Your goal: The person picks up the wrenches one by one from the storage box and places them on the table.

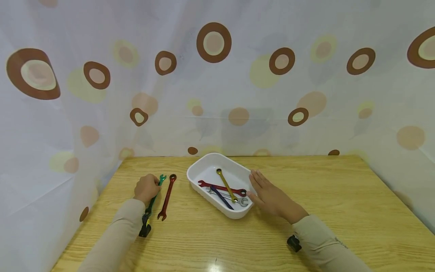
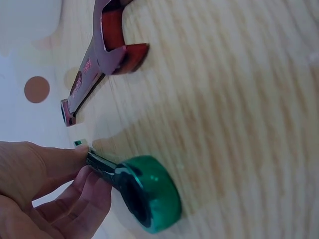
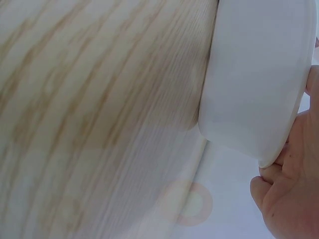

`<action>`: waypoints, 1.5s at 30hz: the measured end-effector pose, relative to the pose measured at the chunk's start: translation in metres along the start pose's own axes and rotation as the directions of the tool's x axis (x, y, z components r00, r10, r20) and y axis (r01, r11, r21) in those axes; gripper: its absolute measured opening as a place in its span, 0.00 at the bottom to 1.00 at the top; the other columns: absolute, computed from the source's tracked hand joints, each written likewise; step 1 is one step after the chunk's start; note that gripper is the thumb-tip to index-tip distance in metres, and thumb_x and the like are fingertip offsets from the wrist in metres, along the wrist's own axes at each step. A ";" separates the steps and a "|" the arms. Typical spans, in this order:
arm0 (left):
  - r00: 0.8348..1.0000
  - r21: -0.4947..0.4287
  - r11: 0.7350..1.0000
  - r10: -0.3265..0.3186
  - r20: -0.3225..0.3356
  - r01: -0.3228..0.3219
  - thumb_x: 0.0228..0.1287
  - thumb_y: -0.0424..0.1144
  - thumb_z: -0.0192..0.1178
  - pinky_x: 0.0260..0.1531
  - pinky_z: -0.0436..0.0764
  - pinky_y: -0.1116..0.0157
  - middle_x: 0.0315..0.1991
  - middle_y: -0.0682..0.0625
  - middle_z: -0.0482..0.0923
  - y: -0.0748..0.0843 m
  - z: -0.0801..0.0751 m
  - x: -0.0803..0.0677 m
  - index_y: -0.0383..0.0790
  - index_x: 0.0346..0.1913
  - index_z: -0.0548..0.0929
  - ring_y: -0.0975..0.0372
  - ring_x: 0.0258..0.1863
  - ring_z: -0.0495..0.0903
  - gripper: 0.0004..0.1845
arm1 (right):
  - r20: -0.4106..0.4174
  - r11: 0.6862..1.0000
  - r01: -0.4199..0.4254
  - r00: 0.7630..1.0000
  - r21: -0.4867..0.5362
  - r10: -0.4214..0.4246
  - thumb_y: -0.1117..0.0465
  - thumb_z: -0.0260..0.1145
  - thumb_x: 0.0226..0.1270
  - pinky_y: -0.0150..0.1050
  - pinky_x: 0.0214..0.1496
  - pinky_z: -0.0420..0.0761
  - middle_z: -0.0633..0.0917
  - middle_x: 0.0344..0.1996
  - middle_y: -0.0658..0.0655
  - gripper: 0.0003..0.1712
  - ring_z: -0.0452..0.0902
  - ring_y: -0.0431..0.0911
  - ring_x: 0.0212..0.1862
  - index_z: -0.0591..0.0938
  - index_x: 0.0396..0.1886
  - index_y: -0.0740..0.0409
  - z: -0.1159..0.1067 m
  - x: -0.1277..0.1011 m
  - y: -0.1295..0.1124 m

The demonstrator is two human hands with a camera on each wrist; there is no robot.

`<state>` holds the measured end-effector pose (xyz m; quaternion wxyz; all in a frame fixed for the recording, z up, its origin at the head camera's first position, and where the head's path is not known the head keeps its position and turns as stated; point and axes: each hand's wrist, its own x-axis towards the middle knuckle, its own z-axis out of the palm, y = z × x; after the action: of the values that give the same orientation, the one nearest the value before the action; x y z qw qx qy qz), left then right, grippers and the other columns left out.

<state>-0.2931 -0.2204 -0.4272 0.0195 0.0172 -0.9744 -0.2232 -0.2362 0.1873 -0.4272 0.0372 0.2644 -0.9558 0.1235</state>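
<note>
My left hand (image 1: 149, 187) grips a green wrench (image 1: 161, 179) lying on the wooden table (image 1: 340, 196) left of the tray. In the left wrist view its thumb and fingers (image 2: 75, 186) pinch the shaft just behind the green ring end (image 2: 152, 199). A dark red wrench (image 1: 167, 197) lies right beside it, open end (image 2: 117, 47) toward me. My right hand (image 1: 266, 190) rests flat with straight fingers against the right side of a white tray (image 1: 204, 162). The tray holds a yellow wrench (image 1: 225, 184), a red one (image 1: 217, 186), a blue one (image 1: 222, 199) and a silver one (image 1: 238, 199).
A dotted white curtain (image 1: 217, 94) closes off the back and both sides of the table. The tray's outer wall (image 3: 254, 74) fills the right wrist view, with fingertips (image 3: 286, 199) at its rim. Bare wood lies to the right and in front of the tray.
</note>
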 end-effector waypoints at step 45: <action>0.882 -0.406 0.865 0.409 0.235 -0.294 0.65 0.36 0.62 0.44 0.82 0.56 0.55 0.36 0.77 0.088 -0.022 0.014 0.34 0.65 0.72 0.47 0.52 0.79 0.26 | -0.010 1.000 0.012 1.000 0.007 -0.012 0.45 0.45 0.77 0.55 0.72 0.53 0.50 0.74 0.68 0.40 0.42 0.62 0.75 0.53 0.72 0.72 0.001 0.000 0.002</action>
<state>-0.3078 -0.1515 -0.3688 -0.0915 -0.2024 -0.8939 -0.3894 -0.2376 0.1883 -0.4289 0.0416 0.2697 -0.9535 0.1278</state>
